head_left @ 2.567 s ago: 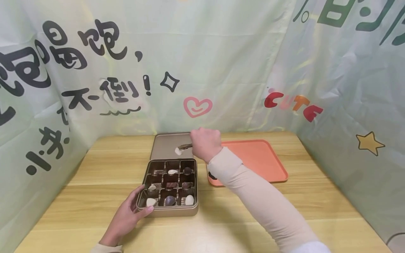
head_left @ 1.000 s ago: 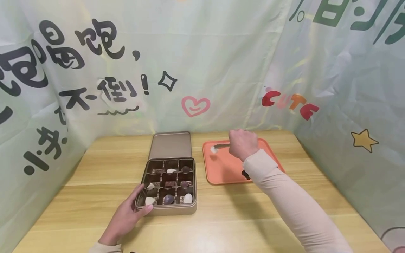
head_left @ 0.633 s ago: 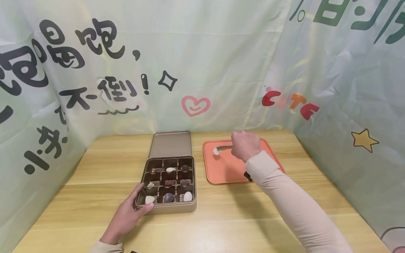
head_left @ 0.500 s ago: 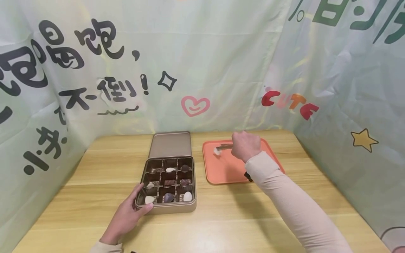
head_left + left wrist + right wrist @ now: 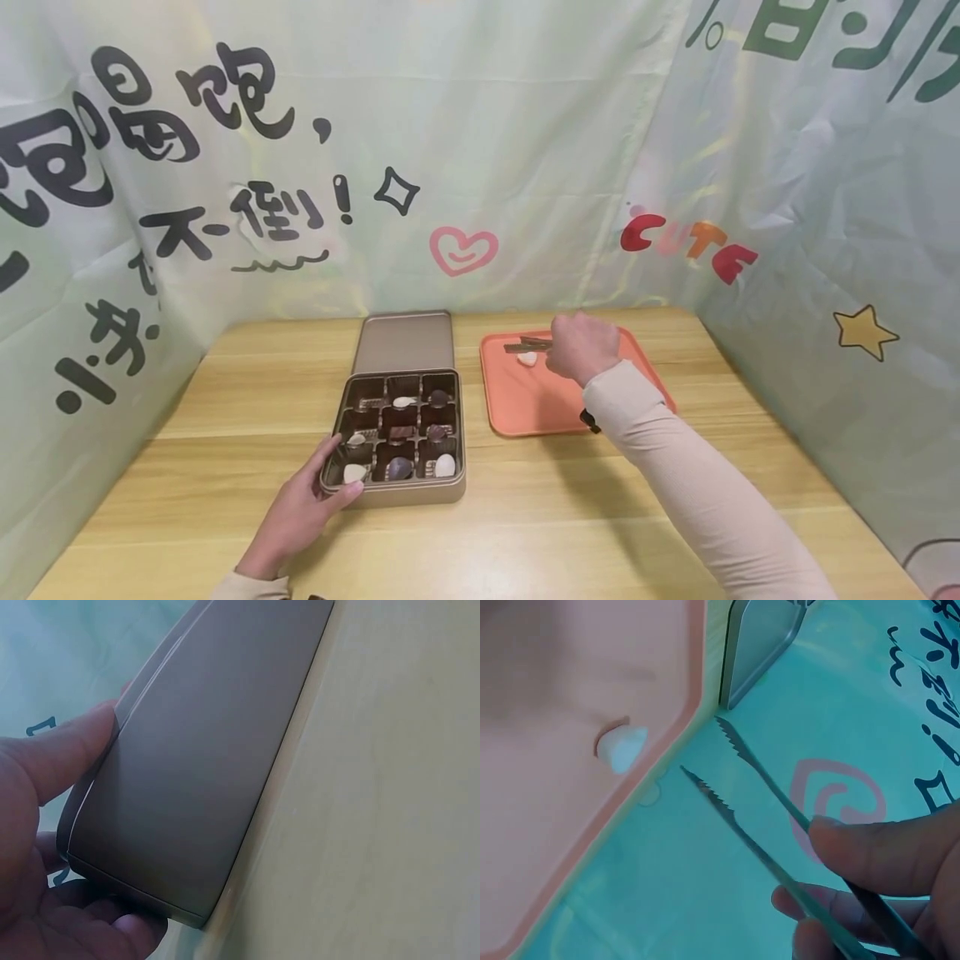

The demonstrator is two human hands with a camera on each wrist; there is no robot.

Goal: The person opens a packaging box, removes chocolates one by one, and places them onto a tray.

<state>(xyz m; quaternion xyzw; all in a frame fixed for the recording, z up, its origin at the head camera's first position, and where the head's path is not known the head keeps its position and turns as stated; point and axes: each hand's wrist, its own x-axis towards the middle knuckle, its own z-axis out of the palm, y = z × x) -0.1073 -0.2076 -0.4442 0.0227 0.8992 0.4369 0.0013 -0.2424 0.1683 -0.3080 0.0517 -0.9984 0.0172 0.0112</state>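
Observation:
My left hand (image 5: pixel 296 517) grips the near left corner of a bronze tin box (image 5: pixel 397 497), thumb on the rim and fingers around the side. Inside, a dark divided insert holds small white, purple and brown pieces. My right hand (image 5: pixel 583 346) holds serrated metal tweezers (image 5: pixel 769 781) over the orange tray (image 5: pixel 506 412). The tweezer tips stand apart with nothing between them. A white heart-shaped piece (image 5: pixel 527 359) lies on the tray beneath the tips. In the left wrist view the box wall (image 5: pixel 180 757) fills the middle, with curled fingers at its corner.
The box's flat lid (image 5: pixel 405 342) lies behind it on the wooden table (image 5: pixel 247 392). Printed cloth walls (image 5: pixel 540 167) enclose the back and sides. A black object (image 5: pixel 590 419) shows beside the right sleeve.
The right hand carried the white piece from above the lid over to the tray. The tweezers have spread and let it go there. The left hand keeps its hold on the box.

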